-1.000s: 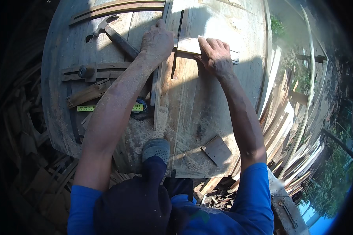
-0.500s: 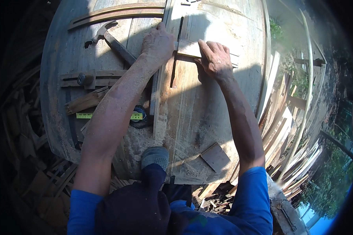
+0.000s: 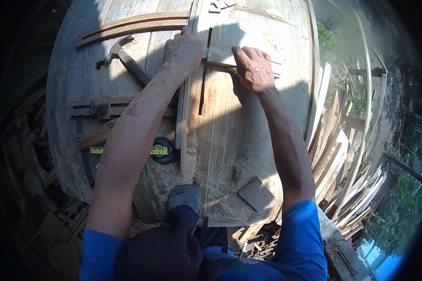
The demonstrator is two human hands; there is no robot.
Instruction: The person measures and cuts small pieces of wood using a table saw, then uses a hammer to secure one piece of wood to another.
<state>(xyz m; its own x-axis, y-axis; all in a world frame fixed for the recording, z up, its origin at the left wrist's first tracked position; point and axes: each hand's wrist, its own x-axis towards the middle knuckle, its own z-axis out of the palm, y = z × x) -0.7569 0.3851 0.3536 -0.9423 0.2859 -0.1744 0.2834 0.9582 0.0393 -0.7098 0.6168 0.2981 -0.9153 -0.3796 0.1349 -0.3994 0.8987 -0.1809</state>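
Observation:
A short flat wooden board [image 3: 220, 55] lies crosswise over a long narrow slot [image 3: 202, 93] in the wooden bench top [image 3: 239, 122]. My right hand [image 3: 254, 69] grips its near edge, thumb below and fingers on top. Beside the board's left end is my left hand [image 3: 183, 50], closed, its knuckles over a long wooden guide strip [image 3: 184, 145] running along the slot. What its fingers hold is hidden beneath them. A claw hammer [image 3: 133, 65] rests left of that hand, its handle partly behind my forearm.
On the bench's left lie two thin battens [image 3: 136, 28], a slotted wooden piece with a bolt [image 3: 98, 108], a wood offcut [image 3: 96, 136] and a tape measure [image 3: 164, 151]. A square wood piece [image 3: 257, 194] lies near the front edge. Timber strips [image 3: 333, 159] are piled at right.
Both hands and the board have moved a little farther away along the bench, so more of the slot shows on the near side. The view has also shifted slightly.

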